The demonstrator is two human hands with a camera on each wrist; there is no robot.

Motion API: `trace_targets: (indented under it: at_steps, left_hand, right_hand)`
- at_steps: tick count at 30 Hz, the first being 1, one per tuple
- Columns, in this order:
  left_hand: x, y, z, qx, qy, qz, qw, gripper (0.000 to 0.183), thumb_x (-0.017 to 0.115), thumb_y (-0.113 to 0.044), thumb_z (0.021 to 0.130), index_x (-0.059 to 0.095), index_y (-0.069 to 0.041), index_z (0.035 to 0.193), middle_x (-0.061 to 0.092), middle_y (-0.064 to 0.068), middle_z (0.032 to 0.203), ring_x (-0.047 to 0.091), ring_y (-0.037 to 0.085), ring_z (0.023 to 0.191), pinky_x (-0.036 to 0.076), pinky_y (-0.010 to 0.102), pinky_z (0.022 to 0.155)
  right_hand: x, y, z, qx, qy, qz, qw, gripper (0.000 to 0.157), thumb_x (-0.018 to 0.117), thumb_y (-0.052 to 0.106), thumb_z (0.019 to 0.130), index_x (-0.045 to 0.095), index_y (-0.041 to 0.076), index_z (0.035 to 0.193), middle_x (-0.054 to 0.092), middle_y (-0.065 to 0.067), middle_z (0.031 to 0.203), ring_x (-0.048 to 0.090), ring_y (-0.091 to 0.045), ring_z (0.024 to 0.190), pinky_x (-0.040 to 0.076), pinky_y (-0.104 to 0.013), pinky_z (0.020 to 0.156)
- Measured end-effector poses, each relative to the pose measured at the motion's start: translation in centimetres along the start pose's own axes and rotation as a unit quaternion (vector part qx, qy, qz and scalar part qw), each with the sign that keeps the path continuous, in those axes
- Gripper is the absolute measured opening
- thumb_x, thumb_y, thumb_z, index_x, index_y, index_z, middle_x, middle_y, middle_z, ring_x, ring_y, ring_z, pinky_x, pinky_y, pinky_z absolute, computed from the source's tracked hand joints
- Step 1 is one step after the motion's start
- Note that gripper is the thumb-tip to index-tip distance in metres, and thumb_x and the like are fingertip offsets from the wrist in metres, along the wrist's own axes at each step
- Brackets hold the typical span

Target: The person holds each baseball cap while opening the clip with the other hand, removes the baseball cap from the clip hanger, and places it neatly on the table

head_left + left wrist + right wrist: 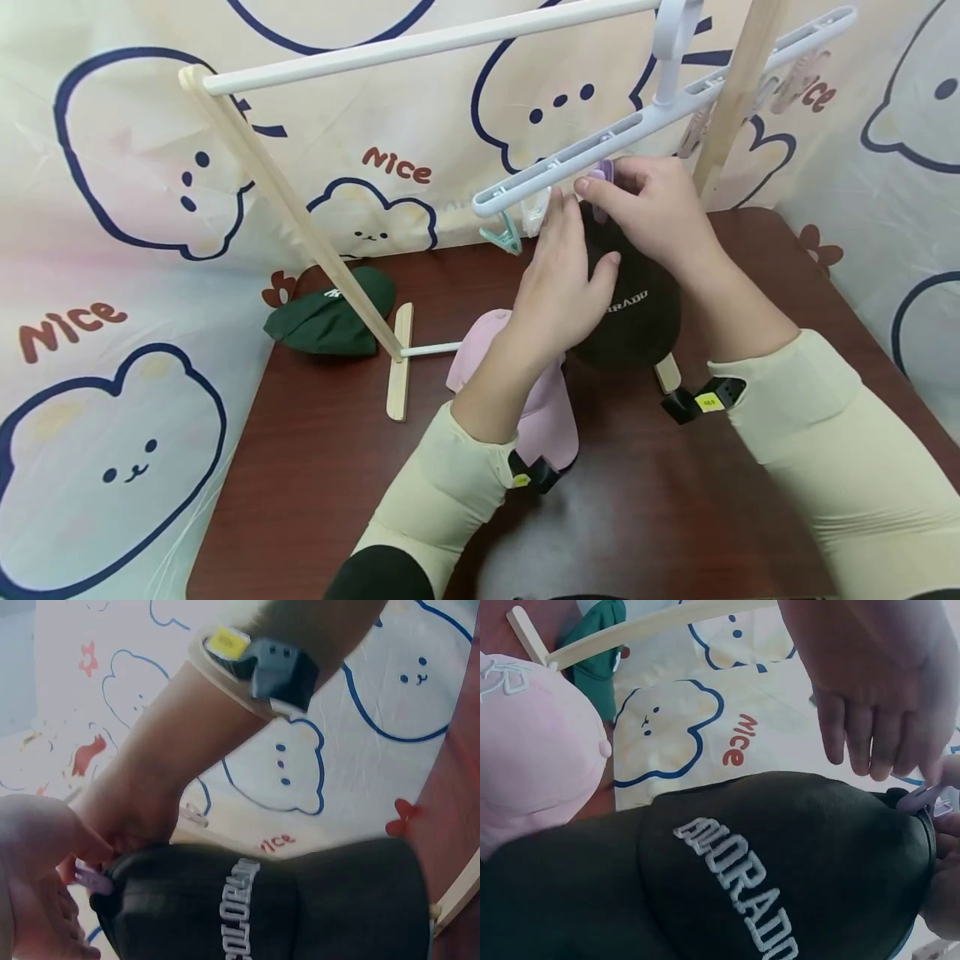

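A black baseball cap [626, 325] with white lettering hangs below a white clip hanger [577, 158], its brim downward. At the cap's upper edge sits a purple clothespin [919, 799], which my right hand [660, 204] pinches between thumb and fingers. My left hand [558, 287] is held beside the cap with fingers straight and pointing up, near the hanger. In the right wrist view, those left fingers [859, 739] show apart from the cap's crown. Whether the left hand touches the clothespin cannot be told.
A wooden rack with a white top bar [427, 46] stands on the dark red table [315, 492]. On the table lie a pink cap [551, 417], partly behind my left arm, and a green cap [330, 321]. A teal clothespin [504, 235] hangs at the hanger's left end.
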State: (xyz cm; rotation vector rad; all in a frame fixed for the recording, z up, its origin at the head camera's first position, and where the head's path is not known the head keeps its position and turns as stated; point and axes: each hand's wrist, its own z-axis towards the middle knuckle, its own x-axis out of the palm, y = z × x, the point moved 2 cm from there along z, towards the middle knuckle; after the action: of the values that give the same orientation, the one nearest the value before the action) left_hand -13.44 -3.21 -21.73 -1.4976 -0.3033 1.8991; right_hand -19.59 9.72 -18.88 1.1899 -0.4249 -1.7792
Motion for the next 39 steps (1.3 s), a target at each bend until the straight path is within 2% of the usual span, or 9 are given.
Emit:
trace_targets:
  at_steps: [4, 8, 12, 18, 27, 32, 34, 36, 39]
  left_hand:
    - [-0.2, 0.2, 1.4, 0.013, 0.0, 0.007, 0.9999, 0.071, 0.047, -0.028, 0.096, 0.004, -0.016, 0.151, -0.001, -0.007, 0.158, 0.004, 0.0, 0.141, 0.012, 0.021, 0.114]
    - [-0.5, 1.0, 2.3, 0.003, 0.008, 0.016, 0.9998, 0.054, 0.046, -0.026, 0.097, 0.028, -0.015, 0.147, 0.031, -0.004, 0.151, 0.033, 0.006, 0.135, 0.03, 0.026, 0.109]
    - [-1.0, 1.6, 2.5, 0.008, -0.034, 0.009, 0.9993, 0.028, 0.052, -0.023, 0.096, 0.058, -0.012, 0.121, 0.064, -0.002, 0.113, 0.059, 0.01, 0.102, 0.047, 0.027, 0.088]
    - [-1.1, 2.2, 1.9, 0.028, -0.074, -0.02, 0.9967, 0.019, 0.061, -0.024, 0.091, 0.068, -0.015, 0.105, 0.069, -0.006, 0.089, 0.06, 0.005, 0.083, 0.046, 0.022, 0.072]
    - [-0.9, 4.6, -0.4, 0.018, -0.015, -0.135, 0.9905, 0.016, 0.065, -0.025, 0.089, 0.069, -0.016, 0.101, 0.069, -0.01, 0.09, 0.06, 0.001, 0.086, 0.048, 0.022, 0.079]
    - [-0.6, 7.9, -2.1, 0.011, -0.033, -0.2, 0.9792, 0.017, 0.067, -0.023, 0.087, 0.07, -0.011, 0.099, 0.071, -0.003, 0.087, 0.064, 0.004, 0.085, 0.05, 0.025, 0.08]
    - [-0.6, 9.6, -2.8, -0.024, -0.056, -0.242, 0.9685, 0.018, 0.069, -0.021, 0.086, 0.07, -0.008, 0.097, 0.071, 0.0, 0.084, 0.064, 0.006, 0.079, 0.051, 0.025, 0.074]
    - [-0.8, 11.5, -3.4, -0.087, -0.087, -0.314, 0.9415, 0.016, 0.071, -0.02, 0.084, 0.07, -0.008, 0.095, 0.07, 0.0, 0.08, 0.063, 0.007, 0.072, 0.051, 0.024, 0.066]
    - [-1.3, 14.6, -4.2, -0.181, -0.17, -0.459, 0.853, 0.013, 0.073, -0.018, 0.082, 0.066, -0.008, 0.088, 0.064, -0.002, 0.07, 0.059, 0.007, 0.059, 0.048, 0.023, 0.053]
  right_hand:
    - [-0.4, 0.1, 0.0, -0.003, -0.003, -0.003, 1.0, 0.042, 0.059, 0.048, 0.086, 0.062, 0.009, 0.069, 0.056, -0.003, 0.06, 0.049, -0.018, 0.06, 0.033, -0.03, 0.052]
    - [-0.4, 0.1, 0.0, -0.005, 0.001, 0.006, 1.0, 0.044, 0.06, 0.047, 0.086, 0.062, 0.007, 0.068, 0.05, -0.001, 0.056, 0.045, -0.018, 0.06, 0.03, -0.03, 0.051]
    - [0.0, 0.0, 0.2, 0.008, 0.007, 0.048, 0.999, 0.045, 0.061, 0.043, 0.088, 0.061, 0.004, 0.066, 0.047, -0.001, 0.053, 0.047, -0.019, 0.063, 0.032, -0.03, 0.055]
    - [0.3, -0.1, 0.3, 0.035, 0.012, 0.112, 0.993, 0.045, 0.06, 0.033, 0.09, 0.062, 0.0, 0.061, 0.058, -0.003, 0.056, 0.059, -0.018, 0.074, 0.043, -0.027, 0.075]
    - [0.3, -0.1, 0.3, 0.031, 0.004, 0.122, 0.992, 0.035, 0.058, 0.028, 0.092, 0.068, 0.0, 0.074, 0.067, -0.005, 0.066, 0.063, -0.016, 0.069, 0.044, -0.028, 0.058]
    - [0.5, 0.6, -0.3, 0.026, 0.006, 0.12, 0.992, 0.034, 0.061, 0.031, 0.09, 0.066, -0.001, 0.077, 0.065, -0.005, 0.066, 0.06, -0.017, 0.067, 0.047, -0.027, 0.061]
    - [0.5, 1.3, -0.7, 0.029, 0.012, 0.127, 0.991, 0.032, 0.063, 0.032, 0.089, 0.066, 0.001, 0.08, 0.064, -0.007, 0.067, 0.06, -0.019, 0.066, 0.049, -0.026, 0.061]
    - [0.5, 1.9, -1.1, 0.03, 0.018, 0.137, 0.99, 0.029, 0.064, 0.031, 0.088, 0.066, 0.003, 0.083, 0.063, -0.009, 0.069, 0.059, -0.02, 0.067, 0.05, -0.025, 0.061]
    - [0.6, 2.4, -1.3, 0.03, 0.024, 0.148, 0.988, 0.026, 0.065, 0.03, 0.088, 0.066, 0.005, 0.088, 0.064, -0.012, 0.073, 0.057, -0.023, 0.066, 0.051, -0.024, 0.061]
